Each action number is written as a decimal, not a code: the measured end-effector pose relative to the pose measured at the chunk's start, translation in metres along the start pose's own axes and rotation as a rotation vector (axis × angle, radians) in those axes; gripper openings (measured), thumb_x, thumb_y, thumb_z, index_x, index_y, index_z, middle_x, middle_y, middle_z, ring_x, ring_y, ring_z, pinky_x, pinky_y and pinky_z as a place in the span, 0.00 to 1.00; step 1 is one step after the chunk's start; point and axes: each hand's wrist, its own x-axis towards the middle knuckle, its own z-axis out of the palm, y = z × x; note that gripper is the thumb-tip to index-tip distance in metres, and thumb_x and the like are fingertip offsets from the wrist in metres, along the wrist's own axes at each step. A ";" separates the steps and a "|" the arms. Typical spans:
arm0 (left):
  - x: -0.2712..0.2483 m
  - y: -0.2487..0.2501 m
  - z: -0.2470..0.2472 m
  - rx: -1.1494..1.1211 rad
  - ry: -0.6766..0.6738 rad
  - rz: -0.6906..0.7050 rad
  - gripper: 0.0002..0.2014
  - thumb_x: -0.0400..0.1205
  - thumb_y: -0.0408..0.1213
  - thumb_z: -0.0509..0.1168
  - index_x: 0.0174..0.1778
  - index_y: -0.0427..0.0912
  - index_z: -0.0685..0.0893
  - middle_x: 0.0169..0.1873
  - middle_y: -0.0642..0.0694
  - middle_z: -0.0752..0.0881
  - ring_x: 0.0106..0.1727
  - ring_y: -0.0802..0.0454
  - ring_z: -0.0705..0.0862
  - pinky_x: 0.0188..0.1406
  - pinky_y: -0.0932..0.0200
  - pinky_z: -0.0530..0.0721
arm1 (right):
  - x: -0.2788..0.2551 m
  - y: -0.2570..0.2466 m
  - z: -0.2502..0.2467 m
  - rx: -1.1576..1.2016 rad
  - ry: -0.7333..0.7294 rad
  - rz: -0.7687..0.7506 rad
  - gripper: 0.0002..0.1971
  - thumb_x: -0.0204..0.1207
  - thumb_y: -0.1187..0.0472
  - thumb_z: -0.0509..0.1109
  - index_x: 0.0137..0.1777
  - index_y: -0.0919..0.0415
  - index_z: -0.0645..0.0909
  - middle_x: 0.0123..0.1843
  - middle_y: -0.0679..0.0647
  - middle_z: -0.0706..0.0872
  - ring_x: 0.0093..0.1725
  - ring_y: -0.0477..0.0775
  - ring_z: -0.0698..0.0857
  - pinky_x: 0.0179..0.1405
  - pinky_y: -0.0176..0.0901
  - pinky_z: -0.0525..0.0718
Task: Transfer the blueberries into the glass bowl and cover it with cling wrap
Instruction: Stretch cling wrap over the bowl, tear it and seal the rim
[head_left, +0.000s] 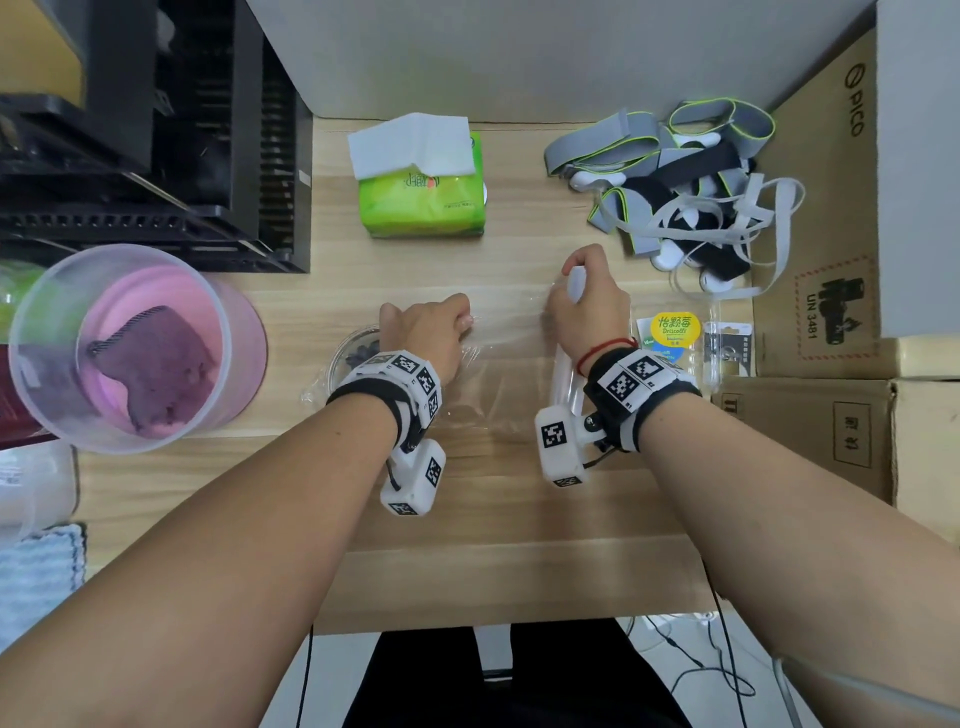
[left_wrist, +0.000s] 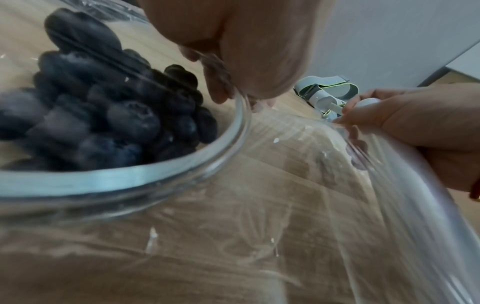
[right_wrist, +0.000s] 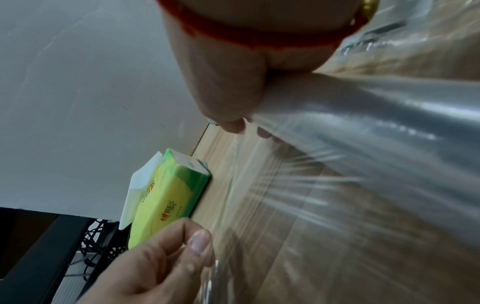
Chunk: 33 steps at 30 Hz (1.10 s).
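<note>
**Left hand pins the film at the bowl, right hand grips the roll: covering under way**

Left hand (head_left: 423, 332), at 9 o'clock of the stretched sheet: fingers curled, pinching the free edge of the cling wrap (head_left: 506, 332) just over the glass bowl's near rim. Glass bowl (left_wrist: 161, 176) sits on the wooden table (head_left: 467, 519) under that wrist, mostly hidden in the head view. Blueberries (left_wrist: 103, 115) piled inside, dark and matt; transfer looks finished.

Film runs taut from 9 to 3 o'clock, clear, streaked with stretch wrinkles, some lying slack on the table. It seems to reach the bowl's rim; can't tell how much of the mouth it covers.

Right hand (head_left: 587, 312) at 3 o'clock: fingers wrapped round the cling wrap roll (right_wrist: 376, 127), held angled.

Emptied blueberry punnet (head_left: 675, 338) lies just beyond it.

Left to do, by my read: tear off, draw across, press down round the rim
</note>
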 end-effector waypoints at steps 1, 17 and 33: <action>0.000 0.000 0.000 -0.007 0.007 -0.001 0.10 0.88 0.35 0.53 0.45 0.49 0.77 0.25 0.53 0.79 0.35 0.44 0.79 0.48 0.50 0.61 | 0.001 0.000 -0.002 0.006 0.011 -0.001 0.08 0.76 0.63 0.62 0.55 0.57 0.73 0.32 0.54 0.77 0.36 0.65 0.79 0.39 0.54 0.80; -0.014 0.023 -0.005 -0.053 -0.158 0.117 0.20 0.89 0.53 0.52 0.37 0.54 0.83 0.27 0.61 0.80 0.43 0.53 0.79 0.54 0.49 0.60 | -0.006 0.000 -0.005 0.040 -0.004 -0.053 0.09 0.74 0.62 0.64 0.53 0.54 0.73 0.29 0.53 0.74 0.28 0.58 0.75 0.33 0.52 0.78; -0.015 0.019 -0.009 -0.066 -0.164 0.093 0.21 0.88 0.55 0.51 0.37 0.53 0.82 0.28 0.60 0.81 0.43 0.53 0.76 0.52 0.50 0.57 | 0.004 0.010 -0.030 -0.040 0.109 -0.049 0.12 0.71 0.67 0.63 0.54 0.58 0.74 0.37 0.58 0.81 0.39 0.65 0.82 0.39 0.51 0.78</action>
